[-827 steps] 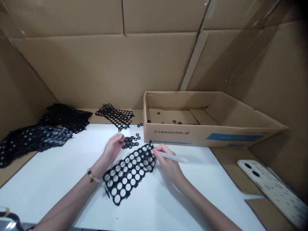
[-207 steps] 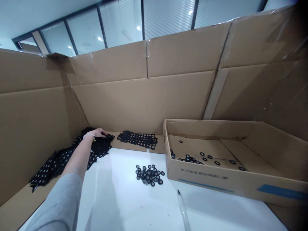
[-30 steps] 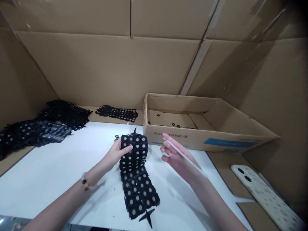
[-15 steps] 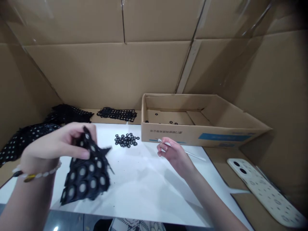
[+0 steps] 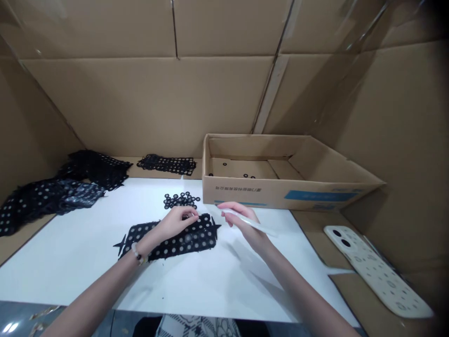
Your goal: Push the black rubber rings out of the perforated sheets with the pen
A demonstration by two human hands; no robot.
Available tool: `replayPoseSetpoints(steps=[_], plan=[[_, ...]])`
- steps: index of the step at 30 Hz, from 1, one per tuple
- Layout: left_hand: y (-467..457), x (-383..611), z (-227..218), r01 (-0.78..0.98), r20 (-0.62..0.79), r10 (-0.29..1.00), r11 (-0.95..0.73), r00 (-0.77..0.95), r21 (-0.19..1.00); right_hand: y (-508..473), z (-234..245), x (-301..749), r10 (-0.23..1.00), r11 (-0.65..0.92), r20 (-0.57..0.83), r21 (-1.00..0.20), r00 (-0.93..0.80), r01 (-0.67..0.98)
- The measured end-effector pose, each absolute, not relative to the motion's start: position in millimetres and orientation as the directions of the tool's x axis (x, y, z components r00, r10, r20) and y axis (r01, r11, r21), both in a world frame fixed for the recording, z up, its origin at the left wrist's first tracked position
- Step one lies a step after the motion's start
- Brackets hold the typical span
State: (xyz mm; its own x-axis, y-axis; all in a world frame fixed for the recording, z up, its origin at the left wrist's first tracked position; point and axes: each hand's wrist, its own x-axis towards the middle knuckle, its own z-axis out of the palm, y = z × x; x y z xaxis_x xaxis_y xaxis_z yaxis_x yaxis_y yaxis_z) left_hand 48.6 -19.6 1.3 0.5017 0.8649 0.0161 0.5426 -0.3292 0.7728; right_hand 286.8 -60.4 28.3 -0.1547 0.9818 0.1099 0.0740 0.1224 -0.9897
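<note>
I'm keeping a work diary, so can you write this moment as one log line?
Left hand: over sheet, touch unclear; Right hand: holding stick; Rings: piled beyond sheet; Box: some rings inside

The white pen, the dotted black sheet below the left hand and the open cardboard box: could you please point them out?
White pen (image 5: 248, 220), head view: middle of shaft.
Dotted black sheet (image 5: 185, 241), head view: uncovered middle.
Open cardboard box (image 5: 263, 188), head view: front wall.

1. From my end I see a smooth white bench (image 5: 196, 290).
2. On it lies a black rubbery sheet with pale dots (image 5: 180, 241).
3. Just behind, I see piled small black rings (image 5: 179, 200).
4. An open brown cardboard box (image 5: 238, 191) stands back right.
</note>
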Motion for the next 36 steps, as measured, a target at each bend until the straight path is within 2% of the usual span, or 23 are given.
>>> replayPoseSetpoints(steps=[2,7,10,14,17,20,24,27,29,32,34,36], plan=[[-23,49,1,0.507,0.034,0.871,-0.317,0.491,0.801,-64,24,283,0.976,0.154,0.125,-0.975,-0.177,0.161],[-28,49,7,0.479,0.095,0.827,-0.411,0.554,0.776,-69,18,276,0.963,0.221,0.177,-0.949,-0.203,0.223],[-29,45,11,0.468,0.134,0.84,-0.418,0.526,0.779,-67,15,274,0.965,0.241,0.196,-0.927,-0.175,0.288],[-28,43,14,0.46,0.156,0.86,-0.403,0.486,0.791,-66,6,265,0.955,0.152,0.102,-0.974,-0.279,0.166],[-23,34,18,0.465,0.054,0.813,-0.385,0.58,0.798,-71,1,254,0.952,0.129,0.082,-0.981,-0.296,0.144],[-12,10,24,0.526,-0.174,0.687,-0.344,0.706,0.778,-74,6,249,0.964,0.137,0.104,-0.983,-0.244,0.124],[-7,-30,35,0.595,-0.406,0.555,-0.211,0.726,0.776,-73,25,251,0.983,0.116,0.106,-0.992,-0.151,0.059],[-18,-56,50,0.611,-0.436,0.566,-0.159,0.7,0.775,-77,36,250,0.988,0.096,0.095,-0.995,-0.126,0.007],[-27,-72,63,0.626,-0.427,0.599,-0.164,0.677,0.763,-83,35,245,0.986,0.063,0.066,-0.998,-0.155,-0.021],[-38,-94,81,0.668,-0.495,0.567,-0.138,0.659,0.731,-91,23,234,0.974,0.038,0.045,-0.999,-0.22,-0.033],[-39,-104,85,0.727,-0.551,0.563,-0.138,0.616,0.672,-93,11,227,0.963,0.073,0.073,-0.997,-0.26,-0.007],[-37,-103,80,0.804,-0.571,0.626,-0.16,0.532,0.573,-92,0,224,0.955,0.145,0.117,-0.986,-0.273,0.084]])
